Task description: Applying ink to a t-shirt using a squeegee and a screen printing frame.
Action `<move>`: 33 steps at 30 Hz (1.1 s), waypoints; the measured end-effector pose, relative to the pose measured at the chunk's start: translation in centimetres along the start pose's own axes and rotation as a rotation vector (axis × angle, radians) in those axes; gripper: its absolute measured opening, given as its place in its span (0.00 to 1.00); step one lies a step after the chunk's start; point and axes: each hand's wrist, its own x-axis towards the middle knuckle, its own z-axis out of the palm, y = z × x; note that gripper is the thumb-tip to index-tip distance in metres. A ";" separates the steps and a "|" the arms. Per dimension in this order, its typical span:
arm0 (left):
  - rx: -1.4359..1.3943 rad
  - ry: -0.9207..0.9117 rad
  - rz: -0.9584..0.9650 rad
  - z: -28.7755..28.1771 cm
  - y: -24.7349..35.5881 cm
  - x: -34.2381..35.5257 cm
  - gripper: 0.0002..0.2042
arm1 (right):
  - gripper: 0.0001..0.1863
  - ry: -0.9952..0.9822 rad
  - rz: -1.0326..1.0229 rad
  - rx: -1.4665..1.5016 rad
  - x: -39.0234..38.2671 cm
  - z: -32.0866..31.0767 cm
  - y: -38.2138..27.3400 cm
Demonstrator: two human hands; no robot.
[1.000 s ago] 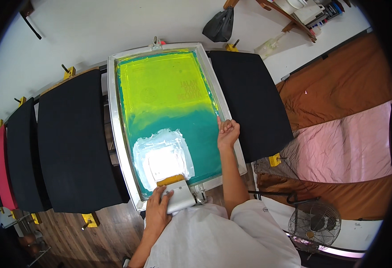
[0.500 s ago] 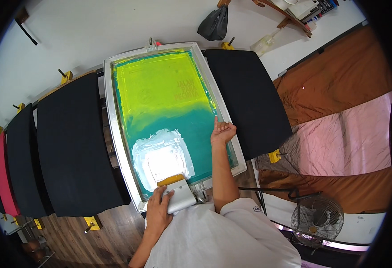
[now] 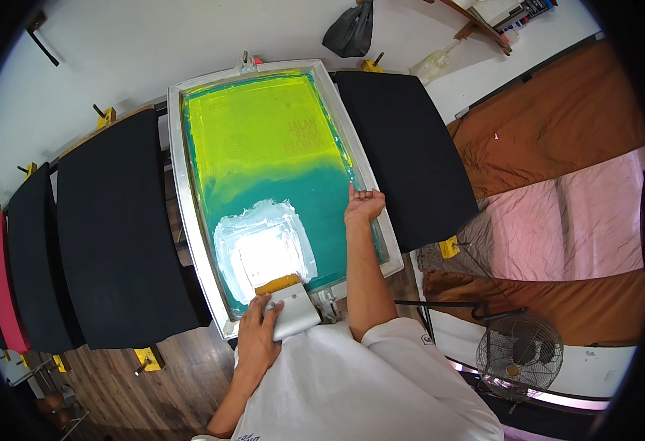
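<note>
A screen-printing frame (image 3: 378, 202) with a pale metal rim lies in front of me, its far end tilted a little to the left. Yellow-green colour covers the far part of its mesh (image 3: 260, 132), and the near part is teal. White ink (image 3: 264, 239) is spread in a thick patch at the near left. Behind that patch stands a squeegee (image 3: 298, 312) with a silver holder and amber blade; my left hand (image 3: 258, 331) grips its left side. My right hand (image 3: 364, 206) holds nothing: its index finger reaches to the mesh's right edge, the other fingers curled.
Black padded printing boards (image 3: 113, 235) flank the frame on both sides, with a red one (image 3: 5, 283) at the far left. Yellow clamps (image 3: 148, 360) stick out at their ends. A wire fan (image 3: 519, 353) stands at the lower right, near brown and pink cloth (image 3: 557, 213).
The whole view has shifted slightly, so everything appears a little higher. My left hand stays on the squeegee, and my right fingertip stays by the mesh's right edge.
</note>
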 end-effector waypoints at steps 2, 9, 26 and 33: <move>-0.008 -0.002 0.007 0.0 0.1 0.0 0.37 | 0.13 -0.046 -0.038 -0.062 0.5 -0.4 -0.2; -0.028 -0.006 0.014 0.1 -0.3 -0.3 0.38 | 0.14 -0.299 -0.114 -0.306 -1.0 -1.4 -1.0; -0.021 -0.001 0.005 0.0 0.1 -0.1 0.38 | 0.15 -0.614 -0.268 -1.254 -0.2 -0.8 -3.7; -0.034 0.010 -0.003 0.1 0.0 -0.2 0.37 | 0.14 -0.441 -0.136 -0.868 0.1 1.0 -5.2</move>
